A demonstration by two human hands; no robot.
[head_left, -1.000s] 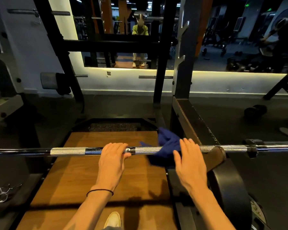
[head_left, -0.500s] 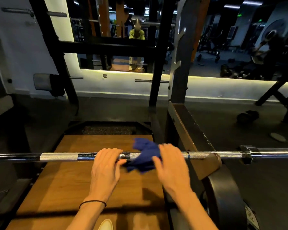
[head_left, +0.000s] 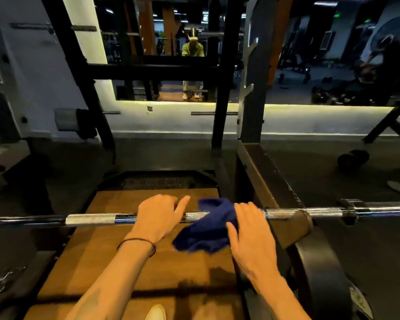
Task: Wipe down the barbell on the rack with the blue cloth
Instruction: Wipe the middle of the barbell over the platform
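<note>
A weight plate [head_left: 319, 273] stands at 4 o'clock, just beside the rack arm [head_left: 273, 181] the bar [head_left: 90, 220] lies on. A wooden platform [head_left: 116, 262] lies below, a collar clip [head_left: 2, 280] at 8 o'clock. The left hand [head_left: 158, 218] curls over the bar, forefinger pointing out. The right hand [head_left: 252, 229] presses the cloth [head_left: 208, 227] around the bar at centre, fingers bent over it.

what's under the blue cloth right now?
The barbell shaft runs under the blue cloth, which drapes over it. The right hand presses the cloth there. The covered stretch of shaft is hidden.
</note>
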